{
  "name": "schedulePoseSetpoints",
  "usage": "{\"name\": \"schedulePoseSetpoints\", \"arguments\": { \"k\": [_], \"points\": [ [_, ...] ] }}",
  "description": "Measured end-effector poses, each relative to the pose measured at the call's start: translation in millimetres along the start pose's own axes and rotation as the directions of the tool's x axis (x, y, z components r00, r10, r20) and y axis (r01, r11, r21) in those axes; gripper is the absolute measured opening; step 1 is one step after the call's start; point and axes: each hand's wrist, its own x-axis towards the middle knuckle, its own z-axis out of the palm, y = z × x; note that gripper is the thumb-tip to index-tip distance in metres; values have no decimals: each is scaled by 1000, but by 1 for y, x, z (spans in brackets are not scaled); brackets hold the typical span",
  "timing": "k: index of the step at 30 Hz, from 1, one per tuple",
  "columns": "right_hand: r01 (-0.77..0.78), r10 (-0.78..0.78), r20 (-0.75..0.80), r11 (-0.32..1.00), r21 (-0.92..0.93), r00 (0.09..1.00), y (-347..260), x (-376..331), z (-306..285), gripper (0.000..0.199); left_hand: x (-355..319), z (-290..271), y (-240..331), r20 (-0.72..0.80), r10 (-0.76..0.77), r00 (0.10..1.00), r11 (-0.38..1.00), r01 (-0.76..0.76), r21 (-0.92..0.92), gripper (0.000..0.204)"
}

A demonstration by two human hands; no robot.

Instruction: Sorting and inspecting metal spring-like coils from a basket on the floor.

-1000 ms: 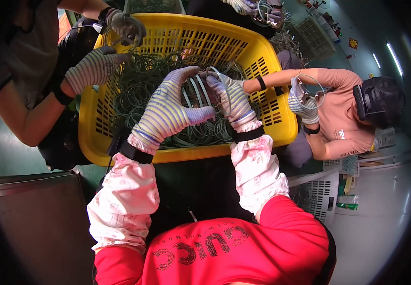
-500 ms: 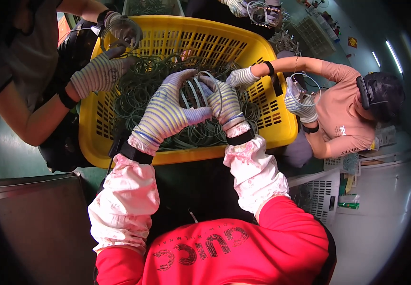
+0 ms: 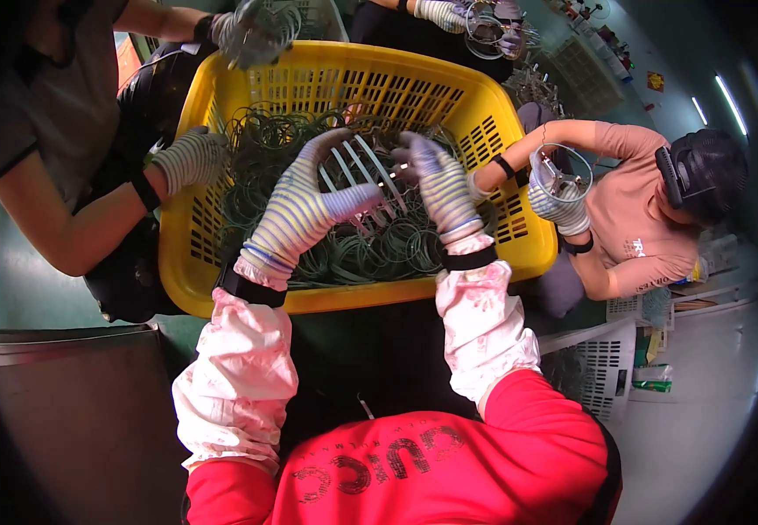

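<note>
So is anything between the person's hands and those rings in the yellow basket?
Nothing visible is. The left hand and right hand are already on a few pale rings, held above the green ring pile in the yellow basket.

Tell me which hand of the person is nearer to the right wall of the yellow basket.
Right. The right hand is over the green rings toward the right wall of the yellow basket; the left hand is near the middle, farther away.

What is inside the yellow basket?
The yellow basket holds a tangled pile of thin green wire rings. The left hand and right hand cover part of it; the basket's bottom cannot be seen.
</note>
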Motion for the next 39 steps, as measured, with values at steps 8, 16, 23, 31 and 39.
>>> {"name": "schedulePoseSetpoints", "arguments": {
  "k": [8, 16, 23, 31, 39],
  "points": [
    [-136, 111, 165, 980, 146, 980, 14, 1, -19, 43, 1, -18, -1, -53, -94, 994, 969, 79, -236, 79],
    [42, 445, 475, 694, -718, 759, 143, 36, -35, 32, -2, -17, 6, -147, -100, 984, 960, 56, -275, 79],
    [396, 785, 230, -21, -918, 575, 146, 16, 13, 27, -6, -13, 18, -113, -76, 991, 927, 28, -373, 83],
    [354, 850, 267, 103, -930, 453, 155, 8, 21, 39, -4, -17, 10, -187, -20, 982, 963, -31, -267, 89],
    [157, 571, 429, 462, -873, 700, 110, 35, 17, 34, -5, -23, 11, -219, 30, 975, 938, -103, -331, 82]
  ]
}}
